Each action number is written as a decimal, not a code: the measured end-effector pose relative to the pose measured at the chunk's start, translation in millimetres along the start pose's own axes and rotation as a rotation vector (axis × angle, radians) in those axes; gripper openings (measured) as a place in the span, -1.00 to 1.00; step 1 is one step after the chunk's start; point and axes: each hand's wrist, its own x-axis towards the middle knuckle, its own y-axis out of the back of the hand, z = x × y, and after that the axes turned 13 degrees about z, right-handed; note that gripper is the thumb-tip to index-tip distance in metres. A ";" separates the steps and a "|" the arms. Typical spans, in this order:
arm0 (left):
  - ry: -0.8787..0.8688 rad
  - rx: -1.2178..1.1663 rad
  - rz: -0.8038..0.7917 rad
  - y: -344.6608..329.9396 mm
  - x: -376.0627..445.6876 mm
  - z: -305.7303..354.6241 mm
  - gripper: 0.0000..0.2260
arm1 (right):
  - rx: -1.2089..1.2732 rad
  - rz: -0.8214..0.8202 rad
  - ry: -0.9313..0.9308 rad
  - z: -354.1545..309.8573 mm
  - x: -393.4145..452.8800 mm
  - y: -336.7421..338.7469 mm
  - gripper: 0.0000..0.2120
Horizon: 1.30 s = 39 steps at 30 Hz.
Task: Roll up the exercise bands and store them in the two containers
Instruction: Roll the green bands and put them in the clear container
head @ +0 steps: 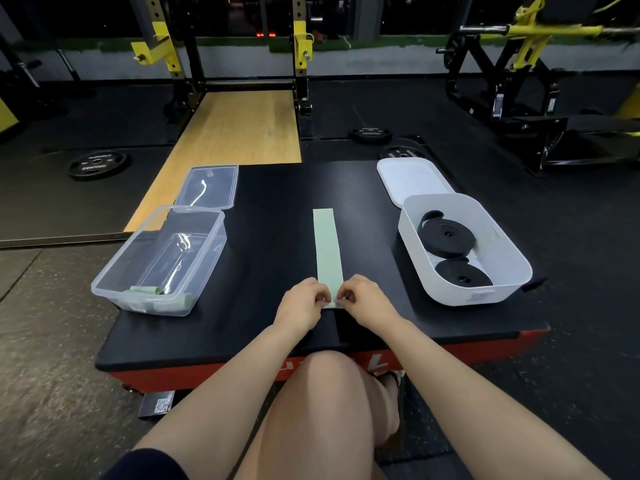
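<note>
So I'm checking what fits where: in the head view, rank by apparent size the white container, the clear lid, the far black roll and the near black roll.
1. white container
2. clear lid
3. far black roll
4. near black roll, only slightly smaller than the far one, so that ranking is unsure.

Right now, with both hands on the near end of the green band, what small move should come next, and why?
Probably roll the near end forward: left hand and right hand pinch the green band, which otherwise lies flat and unrolled.
</note>
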 end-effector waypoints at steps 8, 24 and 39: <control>-0.167 0.073 -0.026 -1.4 -9.5 -9.0 -0.79 | 0.092 0.003 -0.114 2.7 2.0 -2.3 -0.89; 0.168 -0.077 -0.055 -1.1 12.0 -0.3 -0.89 | -0.116 0.108 0.140 4.6 -8.9 -4.1 -0.81; 0.038 -0.061 0.061 -3.6 5.0 -3.3 -0.88 | 0.010 0.023 -0.135 -2.1 15.1 -2.8 -0.93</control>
